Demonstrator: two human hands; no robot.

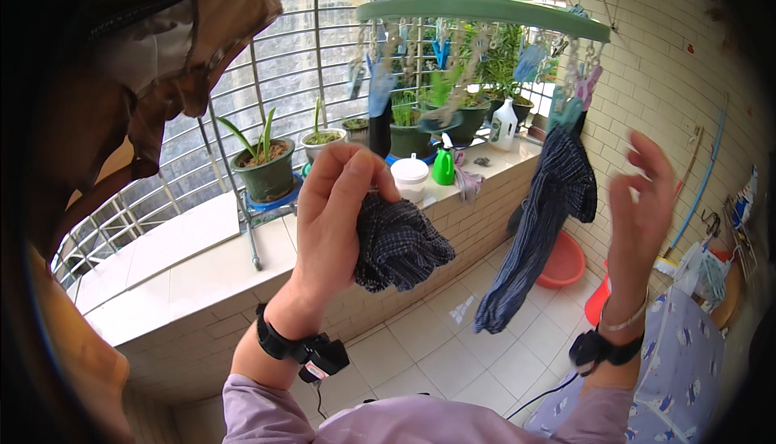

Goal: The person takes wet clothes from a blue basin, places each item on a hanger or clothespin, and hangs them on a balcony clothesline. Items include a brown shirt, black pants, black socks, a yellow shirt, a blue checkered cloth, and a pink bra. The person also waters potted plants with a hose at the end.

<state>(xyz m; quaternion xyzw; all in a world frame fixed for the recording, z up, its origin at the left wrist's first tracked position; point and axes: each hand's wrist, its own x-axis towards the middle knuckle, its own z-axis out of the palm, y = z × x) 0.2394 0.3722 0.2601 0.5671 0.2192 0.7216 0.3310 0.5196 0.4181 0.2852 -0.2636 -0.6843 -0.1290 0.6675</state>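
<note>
My left hand (338, 214) is closed, thumb against fingers, on a bunched dark blue checked cloth (402, 244) that hangs below the fingertips. To the right, my right hand (641, 214) is raised with its fingers apart and nothing in it, slightly blurred. Between my hands a long, dark blue checked cloth (537, 230) hangs from a green clothespin (564, 113). That pin belongs to a round green drying hanger (485, 9), which carries several pins on chains. A light blue clothespin (380, 88) grips a narrow black item (378, 135) at the hanger's left.
Potted plants (265, 169), a white tub (410, 176), a green spray bottle (444, 164) and a white jug (503, 125) line the tiled ledge by the metal window bars (315, 32). A red basin (559, 260) sits on the floor. Dark brown garments (162, 64) hang at upper left.
</note>
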